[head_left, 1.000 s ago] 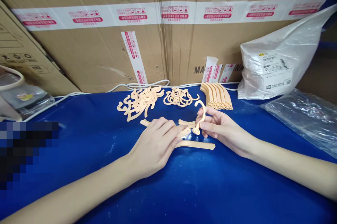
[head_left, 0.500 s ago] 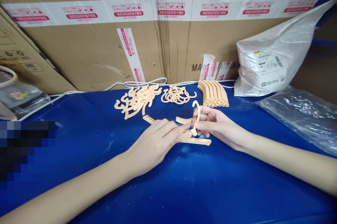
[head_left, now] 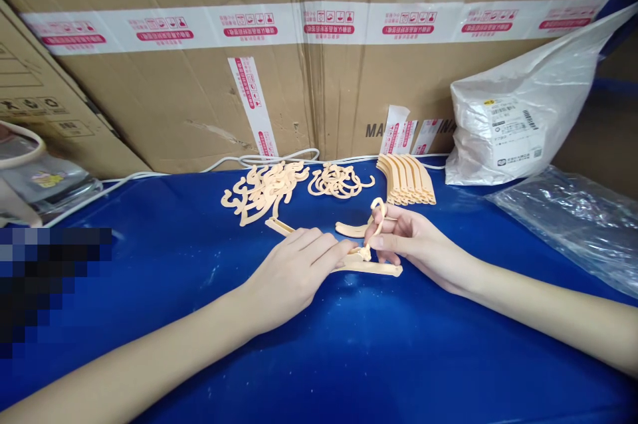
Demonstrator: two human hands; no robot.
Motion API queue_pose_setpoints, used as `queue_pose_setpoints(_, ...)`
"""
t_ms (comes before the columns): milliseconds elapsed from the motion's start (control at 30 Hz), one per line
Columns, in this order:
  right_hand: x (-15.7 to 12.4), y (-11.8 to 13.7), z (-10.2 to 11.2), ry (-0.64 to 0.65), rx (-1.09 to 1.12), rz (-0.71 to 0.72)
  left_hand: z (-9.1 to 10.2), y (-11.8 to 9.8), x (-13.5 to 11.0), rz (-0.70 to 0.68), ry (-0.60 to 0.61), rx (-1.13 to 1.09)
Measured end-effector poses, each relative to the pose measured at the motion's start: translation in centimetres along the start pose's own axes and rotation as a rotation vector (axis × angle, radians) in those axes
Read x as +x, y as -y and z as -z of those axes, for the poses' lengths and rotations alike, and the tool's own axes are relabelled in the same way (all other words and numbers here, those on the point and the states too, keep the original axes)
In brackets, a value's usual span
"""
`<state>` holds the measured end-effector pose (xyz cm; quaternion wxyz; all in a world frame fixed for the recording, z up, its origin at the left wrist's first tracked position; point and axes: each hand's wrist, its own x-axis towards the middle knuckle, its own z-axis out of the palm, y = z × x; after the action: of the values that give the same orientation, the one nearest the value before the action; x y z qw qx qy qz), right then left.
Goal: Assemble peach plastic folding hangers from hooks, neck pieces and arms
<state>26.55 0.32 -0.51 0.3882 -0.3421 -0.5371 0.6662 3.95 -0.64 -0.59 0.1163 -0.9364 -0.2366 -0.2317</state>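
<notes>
Holding a hook (head_left: 379,224), right fingers (head_left: 387,242) have open tabletop (head_left: 349,357) between both forearms (head_left: 538,304).

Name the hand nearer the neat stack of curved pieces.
Right. The right hand is just in front of the stack; the left hand is farther off, front-left.

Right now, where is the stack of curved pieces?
In the head view, the stack is right of centre, toward the back of the table, just beyond the right hand, between the loose hooks and the white bag.
</notes>
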Motion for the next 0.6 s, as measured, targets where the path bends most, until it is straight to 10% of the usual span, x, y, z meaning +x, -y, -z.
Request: queue_pose_setpoints(600,-0.30,-0.63,-0.23,-0.153,-0.144,0.131,-0.38,-0.24,0.01,-0.022,0.094,0.159)
